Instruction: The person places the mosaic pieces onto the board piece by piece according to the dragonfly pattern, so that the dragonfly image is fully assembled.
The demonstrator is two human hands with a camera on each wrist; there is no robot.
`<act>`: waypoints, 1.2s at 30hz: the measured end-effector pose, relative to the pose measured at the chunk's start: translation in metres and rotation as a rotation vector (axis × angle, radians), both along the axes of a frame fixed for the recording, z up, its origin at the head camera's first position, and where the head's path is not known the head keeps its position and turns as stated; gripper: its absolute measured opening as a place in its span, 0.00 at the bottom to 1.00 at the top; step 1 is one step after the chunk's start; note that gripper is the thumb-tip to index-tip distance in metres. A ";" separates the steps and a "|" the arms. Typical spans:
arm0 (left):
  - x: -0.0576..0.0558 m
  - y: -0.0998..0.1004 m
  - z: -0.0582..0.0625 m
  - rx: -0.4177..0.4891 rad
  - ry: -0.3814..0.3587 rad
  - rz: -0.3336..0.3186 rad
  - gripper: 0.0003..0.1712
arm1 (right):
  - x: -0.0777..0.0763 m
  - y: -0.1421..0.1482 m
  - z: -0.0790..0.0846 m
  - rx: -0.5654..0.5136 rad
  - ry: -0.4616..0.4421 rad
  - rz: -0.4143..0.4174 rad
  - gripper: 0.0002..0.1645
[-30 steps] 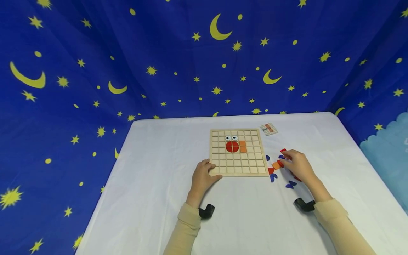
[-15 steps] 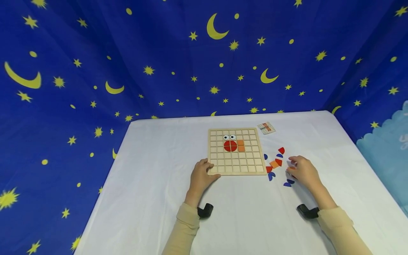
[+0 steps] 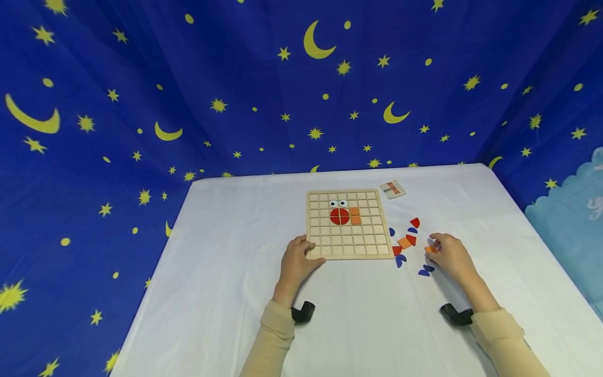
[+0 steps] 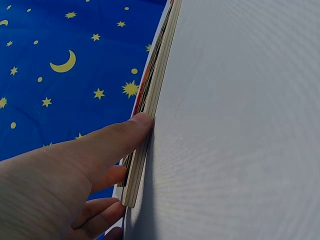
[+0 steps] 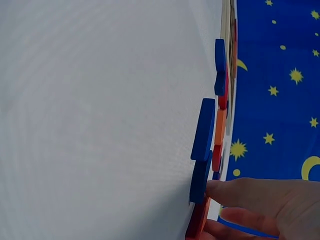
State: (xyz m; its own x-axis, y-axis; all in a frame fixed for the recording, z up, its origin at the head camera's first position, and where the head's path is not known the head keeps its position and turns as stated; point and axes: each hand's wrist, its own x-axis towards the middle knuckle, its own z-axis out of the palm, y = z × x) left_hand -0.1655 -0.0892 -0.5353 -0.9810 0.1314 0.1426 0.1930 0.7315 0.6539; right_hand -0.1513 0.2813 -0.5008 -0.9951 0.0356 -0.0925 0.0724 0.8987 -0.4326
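Note:
A square wooden grid board (image 3: 348,238) lies on the table. On it are two eye tiles (image 3: 338,203), a red disc made of quarter pieces (image 3: 339,216) and orange tiles (image 3: 355,215). My left hand (image 3: 297,264) holds the board's near left corner, thumb on the front edge (image 4: 142,120) and fingers at the left side. My right hand (image 3: 453,257) is over loose pieces right of the board, with thumb and index finger apart. An orange piece (image 3: 431,250) lies between them, touching or close to the thumb. The other right fingers are partly hidden.
Loose red pieces (image 3: 415,223), blue half-rounds (image 3: 400,260) and an orange square (image 3: 404,243) lie right of the board. More blue pieces (image 3: 426,270) lie nearer me. A small pattern card (image 3: 393,189) is behind them. A starry blue curtain (image 3: 264,94) surrounds the white table (image 3: 226,251).
My right hand has drawn back to the right from the red and blue pieces, uncovering them, and now stays by the orange piece. The left hand keeps its place on the board.

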 end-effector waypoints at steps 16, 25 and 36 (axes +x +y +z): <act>0.001 -0.001 0.000 -0.002 -0.010 0.007 0.27 | -0.012 -0.010 0.001 -0.002 0.005 0.030 0.28; 0.002 -0.001 0.002 -0.001 -0.010 0.006 0.27 | -0.020 -0.025 0.012 -0.044 0.084 0.081 0.26; 0.000 -0.001 0.002 -0.001 -0.011 0.006 0.28 | -0.043 -0.056 0.025 -0.098 0.130 0.159 0.26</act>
